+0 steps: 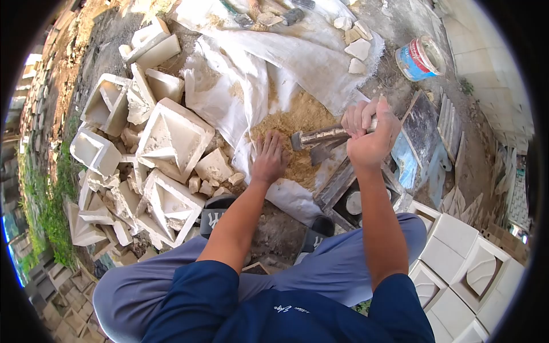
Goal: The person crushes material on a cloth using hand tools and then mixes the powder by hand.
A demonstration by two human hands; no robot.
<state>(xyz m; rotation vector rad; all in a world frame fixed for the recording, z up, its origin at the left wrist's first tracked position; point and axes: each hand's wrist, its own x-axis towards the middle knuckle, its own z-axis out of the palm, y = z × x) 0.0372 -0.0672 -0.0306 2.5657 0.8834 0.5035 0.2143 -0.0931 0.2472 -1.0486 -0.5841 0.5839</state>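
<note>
One hand tool (323, 135), right of frame centre, my right grip (370, 128) wrapped round its end. Left grip (271, 157) flat, unclenched on sand (303, 114). Probably stiff, head-heavy; I'd hold it far from the head.

You have bright daylight here. Glare nearly washes out the upper part of the white sheet (280, 40), while dim shade covers the soil (278, 226) between your sandals (214, 217). The sand (303, 117) near the centre shows fairly clearly. Toward the edges your wide view bends the pale wall (480, 68), detail softens, and the corners go black.
</note>
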